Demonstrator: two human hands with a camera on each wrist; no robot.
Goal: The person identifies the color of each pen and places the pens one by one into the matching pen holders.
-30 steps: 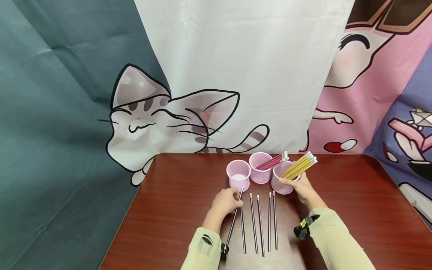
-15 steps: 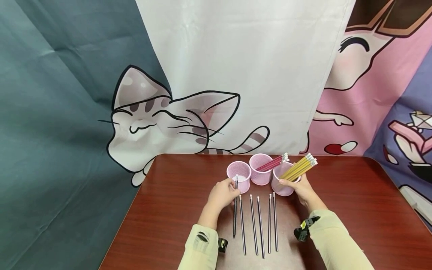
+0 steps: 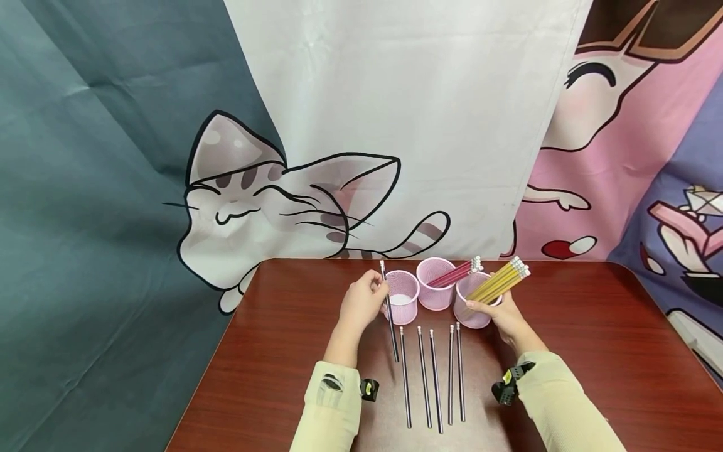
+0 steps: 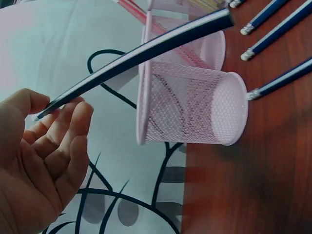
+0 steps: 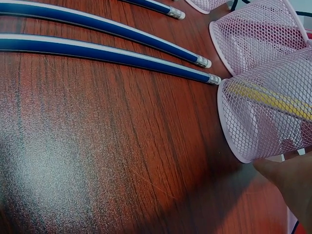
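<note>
My left hand (image 3: 360, 307) pinches a dark blue pencil (image 4: 136, 56) between thumb and fingers near its eraser end. The pencil hangs tilted, off the table, beside the left pink mesh pencil cup (image 3: 403, 312), whose pale bottom shows. My right hand (image 3: 511, 321) grips the right pink mesh pencil cup (image 5: 263, 117), its thumb across the near rim. In that cup a bunch of yellow pencils (image 3: 497, 282) leans to the right, erasers up. Behind, the middle pink mesh cup (image 3: 435, 298) holds several red pencils (image 3: 452, 274).
Several blue pencils (image 3: 405, 383) lie side by side on the brown wooden table (image 3: 271, 364), eraser ends toward the cups. A printed cloth (image 3: 440, 125) with cartoon figures hangs behind the table's back edge.
My left hand has raised the blue pencil from the table and moved it away from me, up beside the left cup. The right hand keeps its place on the right cup.
</note>
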